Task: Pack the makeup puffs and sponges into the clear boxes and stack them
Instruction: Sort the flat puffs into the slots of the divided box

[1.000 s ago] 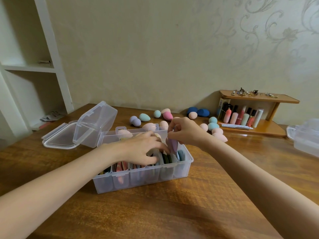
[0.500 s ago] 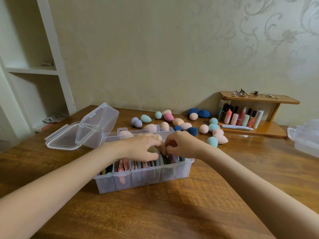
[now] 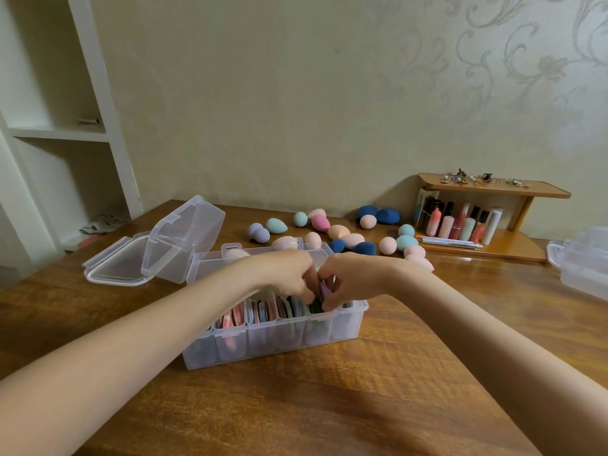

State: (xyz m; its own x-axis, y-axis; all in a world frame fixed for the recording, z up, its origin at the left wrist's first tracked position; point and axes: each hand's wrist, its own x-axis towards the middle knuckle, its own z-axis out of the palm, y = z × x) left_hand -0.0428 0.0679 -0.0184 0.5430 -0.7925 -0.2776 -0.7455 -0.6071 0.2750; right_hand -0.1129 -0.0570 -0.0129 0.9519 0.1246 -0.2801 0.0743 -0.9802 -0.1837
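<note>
A clear plastic box (image 3: 263,343) sits mid-table, its compartments packed with flat puffs standing on edge in pink, blue and green. Both hands meet over its right half. My right hand (image 3: 345,278) pinches a purple puff (image 3: 325,288) and holds it part way down among the others. My left hand (image 3: 289,274) has its fingers in the row beside it, touching the neighbouring puffs. Behind the box, several egg-shaped sponges (image 3: 320,223) in peach, teal, pink, lilac and navy lie loose on the wood.
The box's clear lid (image 3: 184,238) leans open at the left, over a second flat lid (image 3: 115,268). A small wooden shelf (image 3: 493,189) with lipsticks and trinkets stands back right. Another clear box (image 3: 582,261) sits at the right edge. White wall shelves rise on the left.
My right hand has come down from above the box, pushing the purple puff into the row. My left hand has shifted right to meet it. The view has moved slightly closer.
</note>
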